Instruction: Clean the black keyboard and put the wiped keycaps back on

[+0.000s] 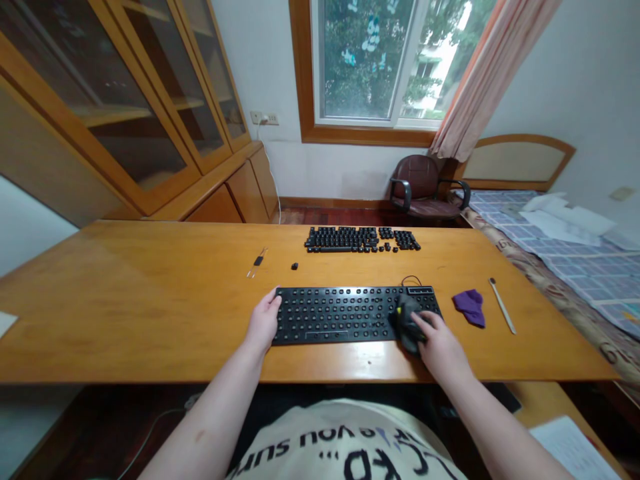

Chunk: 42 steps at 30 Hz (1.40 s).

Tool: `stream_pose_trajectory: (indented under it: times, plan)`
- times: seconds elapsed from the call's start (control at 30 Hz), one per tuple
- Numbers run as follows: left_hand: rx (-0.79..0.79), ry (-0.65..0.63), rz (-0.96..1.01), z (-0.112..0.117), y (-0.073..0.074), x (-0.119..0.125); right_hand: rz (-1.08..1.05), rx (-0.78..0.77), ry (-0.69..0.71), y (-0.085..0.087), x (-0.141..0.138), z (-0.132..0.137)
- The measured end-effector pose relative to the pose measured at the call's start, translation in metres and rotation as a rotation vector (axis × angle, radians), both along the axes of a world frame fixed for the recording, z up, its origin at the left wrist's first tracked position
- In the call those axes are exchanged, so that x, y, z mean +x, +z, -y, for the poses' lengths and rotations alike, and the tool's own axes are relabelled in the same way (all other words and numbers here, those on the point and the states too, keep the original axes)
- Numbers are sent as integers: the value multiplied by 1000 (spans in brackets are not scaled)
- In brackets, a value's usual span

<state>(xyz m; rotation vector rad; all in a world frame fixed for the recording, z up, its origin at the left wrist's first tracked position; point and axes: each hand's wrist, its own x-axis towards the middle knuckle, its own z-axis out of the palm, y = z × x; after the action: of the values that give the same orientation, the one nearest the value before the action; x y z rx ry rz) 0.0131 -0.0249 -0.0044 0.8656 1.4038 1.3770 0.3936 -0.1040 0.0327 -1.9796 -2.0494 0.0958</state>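
Observation:
A black keyboard base [340, 313] with its keycaps off lies near the front edge of the wooden desk. My left hand [265, 320] grips its left end, thumb on top. On the right part of the keyboard, my right hand [435, 337] presses a bunched dark cloth [410, 323] with yellow spots, which covers some of the number-pad area. The cloth looks slightly blurred. Just right of that hand lies a folded purple cloth [470, 308], and beyond it a toothbrush [503, 308] with a pale handle.
Removed black keycaps [345, 239] are laid out in rows at the far side of the desk [150, 300]. A single keycap [295, 266] and a wire keycap puller [258, 261] lie left of them. The keyboard's cable [411, 277] loops behind it. A chair [420, 187] stands beyond.

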Motion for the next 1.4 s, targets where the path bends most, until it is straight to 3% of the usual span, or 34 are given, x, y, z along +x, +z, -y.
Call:
stream_pose_trajectory:
  times: [0.07,0.13,0.23,0.3,0.33,0.43,0.47,0.53,0.6,0.73,0.8,0.83,0.87,1.0,1.03,1.1,1.2,1.27,1.33,1.4]
  plan:
    - [-2,4,-12,0,-1,0,54,15,-209,16,32,1]
    - [-1,4,-29,-1,-2,0,61,144,-404,32,55,-1]
    - [-3,15,-49,-1,-2,0,23,316,-496,36,59,-8]
    - [-12,41,-64,-2,-1,1,-22,219,-365,22,40,-9]
    - [-16,51,-73,-2,-1,1,-52,162,-218,12,25,-8]
    - [-15,37,-86,-2,-1,-1,-206,114,441,-11,-17,5]
    - [-12,28,-86,-2,-2,-1,-233,108,579,-14,-24,10]
    - [-6,19,-78,-2,-3,-2,-222,128,658,-14,-23,15]
    - [-1,27,-70,-2,-4,-1,-148,150,488,-9,0,12]
    - [7,52,-74,-1,-1,1,-38,405,-268,0,62,-3]
    - [0,46,-72,-1,0,2,-39,501,-422,0,65,-4]
    - [-3,40,-70,-1,0,2,-57,498,-387,-1,55,-3]
    - [-5,37,-69,-1,0,2,-102,448,-259,-2,39,0]
    - [11,41,-77,-1,-2,1,-432,32,684,-3,-42,16]
    - [20,38,-78,-1,-2,0,-509,18,792,-1,-54,18]
    - [34,33,-78,-1,-3,0,-554,149,777,0,-64,15]
    - [26,33,-56,-1,-2,1,-473,427,445,-5,-59,-3]
    - [9,30,-29,-1,-1,2,-405,412,329,-9,-64,-15]
    - [-4,32,-17,-1,1,3,-365,281,475,-9,-86,-18]
    - [-9,35,-21,-1,3,4,-364,104,817,-3,-116,-13]
